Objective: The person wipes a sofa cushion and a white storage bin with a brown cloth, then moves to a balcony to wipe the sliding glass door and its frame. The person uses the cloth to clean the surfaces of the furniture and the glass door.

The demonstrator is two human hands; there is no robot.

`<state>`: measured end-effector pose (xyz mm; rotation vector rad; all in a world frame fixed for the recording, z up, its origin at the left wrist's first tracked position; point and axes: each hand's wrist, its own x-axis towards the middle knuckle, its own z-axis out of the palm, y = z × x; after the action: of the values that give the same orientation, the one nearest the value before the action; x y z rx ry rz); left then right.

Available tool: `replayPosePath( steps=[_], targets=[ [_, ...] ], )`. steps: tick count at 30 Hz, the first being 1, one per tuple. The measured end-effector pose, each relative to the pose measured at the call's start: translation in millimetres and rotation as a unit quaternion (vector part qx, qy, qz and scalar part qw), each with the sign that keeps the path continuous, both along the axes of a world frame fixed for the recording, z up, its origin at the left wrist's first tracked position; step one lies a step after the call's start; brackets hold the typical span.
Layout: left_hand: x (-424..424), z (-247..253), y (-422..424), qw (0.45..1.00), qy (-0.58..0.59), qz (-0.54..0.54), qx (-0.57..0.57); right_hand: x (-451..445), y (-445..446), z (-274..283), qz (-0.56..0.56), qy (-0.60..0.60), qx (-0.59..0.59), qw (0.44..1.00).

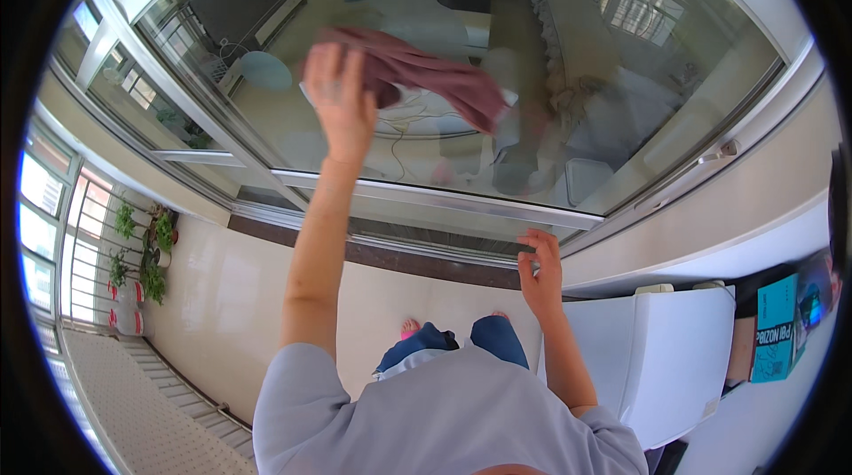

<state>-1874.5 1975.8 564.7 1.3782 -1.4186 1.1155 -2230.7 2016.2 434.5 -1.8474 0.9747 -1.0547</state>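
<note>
My left hand [339,86] is raised against the glass pane [426,9] of a metal-framed sliding door, its fingers pressing on a dark pink cloth [432,72]. The cloth spreads from under the hand towards the right and hangs down at its far end; hand and cloth are slightly blurred. Lower down on the right, my right hand [542,269] is held in front of the door's lower part with its fingers loosely bent and apart, and nothing shows in it. Through the glass a room with reflections over it is visible.
A white appliance [639,362] stands close by my right arm, with a teal box [775,328] beyond it. The door handle [719,151] is at the right. Potted plants [153,275] and plastic bottles [126,309] stand by the barred window at the left. A dark sill [399,267] runs below the door.
</note>
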Motion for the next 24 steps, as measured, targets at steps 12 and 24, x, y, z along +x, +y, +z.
replayPosePath(
  steps=[12, 24],
  targets=[
    [-66, -39, -18, 0.960, -0.007, -0.232, 0.155, 68, 21, 4, -0.017, -0.228, 0.191, 0.955],
    [-159, -117, 51, 0.777, 0.195, -0.398, 0.447, 21, -74, -78, -0.254, -0.477, 0.142, 0.829]
  ],
)
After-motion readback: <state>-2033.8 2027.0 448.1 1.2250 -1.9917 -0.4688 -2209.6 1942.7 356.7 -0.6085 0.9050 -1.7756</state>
